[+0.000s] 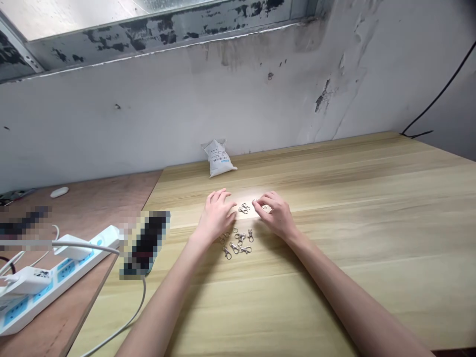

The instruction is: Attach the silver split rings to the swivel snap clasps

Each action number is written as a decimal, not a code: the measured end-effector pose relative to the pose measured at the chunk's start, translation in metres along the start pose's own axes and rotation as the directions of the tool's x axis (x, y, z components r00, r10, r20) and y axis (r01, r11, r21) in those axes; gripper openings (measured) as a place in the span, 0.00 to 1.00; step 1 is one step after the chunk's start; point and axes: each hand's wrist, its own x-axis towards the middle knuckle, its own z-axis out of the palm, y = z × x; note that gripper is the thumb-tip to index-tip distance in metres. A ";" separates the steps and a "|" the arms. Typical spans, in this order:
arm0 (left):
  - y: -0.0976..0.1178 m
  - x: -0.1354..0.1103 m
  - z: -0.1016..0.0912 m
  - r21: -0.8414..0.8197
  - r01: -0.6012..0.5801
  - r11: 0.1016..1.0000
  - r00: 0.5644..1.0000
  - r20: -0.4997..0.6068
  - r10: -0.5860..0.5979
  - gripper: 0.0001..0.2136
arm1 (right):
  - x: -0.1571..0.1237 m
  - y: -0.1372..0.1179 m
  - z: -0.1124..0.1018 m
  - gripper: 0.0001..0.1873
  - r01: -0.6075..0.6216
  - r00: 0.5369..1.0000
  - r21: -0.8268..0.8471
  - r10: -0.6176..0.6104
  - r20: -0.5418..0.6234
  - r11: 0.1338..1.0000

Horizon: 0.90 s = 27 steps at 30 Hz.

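My left hand (217, 214) rests over the table with its fingers curved and apart, holding nothing. Just right of its fingertips lies a small group of silver lobster clasps (244, 208). On the other side of that group, my right hand (275, 214) has thumb and forefinger closed in a pinch. Bits of shiny metal show at and beneath those fingers, but whether they are held or lying on the table is unclear. Nearer to me, between my forearms, a looser pile of clasps (241, 238) and small split rings (225, 236) is scattered, partly behind my left hand.
A white plastic packet (220, 159) stands by the wall at the back of the wooden table (364, 213). To the left are a blurred phone (147, 243), a white cable (137, 310) crossing the table, and a power strip (67, 277) with plugs in it.
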 end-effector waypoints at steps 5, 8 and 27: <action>0.002 0.014 0.015 0.068 -0.142 0.988 0.990 -0.008 0.143 0.07 | 0.000 -0.002 0.001 0.13 0.014 1.000 -0.009 -0.014 -0.018 1.000; -0.003 0.012 0.018 0.063 -0.160 0.985 0.987 -0.013 0.161 0.08 | 0.000 -0.003 0.003 0.13 0.013 1.000 -0.001 -0.013 -0.013 1.000; 0.008 -0.024 -0.007 -0.610 0.135 0.781 0.991 0.077 -0.112 0.07 | -0.010 -0.024 0.006 0.08 -0.014 0.933 0.268 -0.084 0.351 0.963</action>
